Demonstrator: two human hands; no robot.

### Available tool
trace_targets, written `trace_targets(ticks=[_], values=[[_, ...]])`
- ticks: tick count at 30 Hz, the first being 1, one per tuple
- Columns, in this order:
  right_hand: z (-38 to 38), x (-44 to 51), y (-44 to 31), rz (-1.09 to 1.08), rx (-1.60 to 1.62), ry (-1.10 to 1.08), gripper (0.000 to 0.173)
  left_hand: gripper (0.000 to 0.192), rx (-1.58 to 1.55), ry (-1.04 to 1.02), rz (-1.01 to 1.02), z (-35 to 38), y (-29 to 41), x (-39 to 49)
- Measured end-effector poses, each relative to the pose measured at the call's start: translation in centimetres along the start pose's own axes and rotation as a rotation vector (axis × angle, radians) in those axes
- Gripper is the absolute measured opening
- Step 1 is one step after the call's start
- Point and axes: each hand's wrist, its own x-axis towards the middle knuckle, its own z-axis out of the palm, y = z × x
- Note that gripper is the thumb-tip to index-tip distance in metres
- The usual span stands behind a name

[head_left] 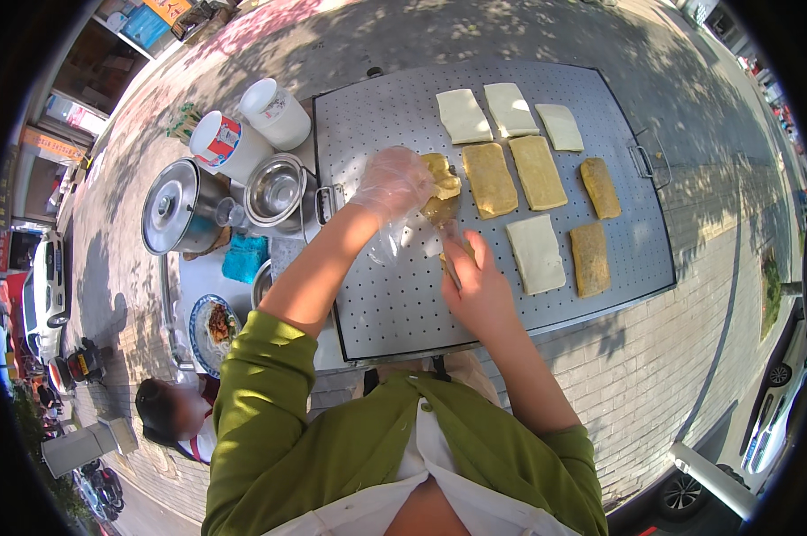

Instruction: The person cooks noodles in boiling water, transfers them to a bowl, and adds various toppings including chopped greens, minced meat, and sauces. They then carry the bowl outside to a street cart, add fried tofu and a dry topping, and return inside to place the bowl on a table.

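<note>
My left hand [393, 177], in a clear plastic glove, closes on the edge of a crumpled golden tofu-like slab [442, 177]. My right hand [477, 288] is bare and grips the handle of a metal scraper [441, 210], whose blade lies against that slab. Both hands are above a perforated metal griddle plate [390, 308]. Right of them lie golden slabs [489, 181] and browner ones [589, 260]. Pale slabs lie along the far side [465, 116], and one pale slab [536, 254] lies nearer me. Something yellow beneath my right hand is mostly hidden.
Left of the plate stand a lidded steel pot [169, 206], steel bowls [275, 191], white tubs [276, 115], a blue cloth [245, 258] and a plate of food [214, 333]. A metal handle [643, 162] sticks out at right. A person [175, 415] is at lower left.
</note>
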Motion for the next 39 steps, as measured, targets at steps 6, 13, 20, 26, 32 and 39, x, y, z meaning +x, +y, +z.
trace_targets(ticks=[6, 13, 20, 26, 32, 39], values=[[0.7, 0.5, 2.0, 0.341, 0.363, -0.104, 0.067, 0.01, 0.022, -0.103, -0.072, 0.9, 0.9, -1.6], [0.2, 1.6, 2.5, 0.558, 0.767, -0.313, 0.062, 0.017, -0.139, 0.074, -0.101, 2.1, 0.6, -2.3], [-0.8, 1.7, 2.7, 0.546, 0.765, -0.364, 0.062, 0.029, -0.001, -0.17, -0.197, 0.0, 2.0, -0.8], [-0.8, 1.4, 2.8, 0.457, 0.685, -0.346, 0.062, 0.039, 0.056, -0.251, -0.293, -0.6, 4.2, 0.9], [-0.3, 1.0, 3.1, 0.357, 0.588, -0.312, 0.06, 0.039, 0.2, -0.247, -0.397, 0.7, 5.0, 2.5], [-0.4, 0.8, 3.2, 0.425, 0.596, -0.348, 0.057, 0.033, -0.288, -0.173, -0.55, 0.6, 2.8, 1.8]])
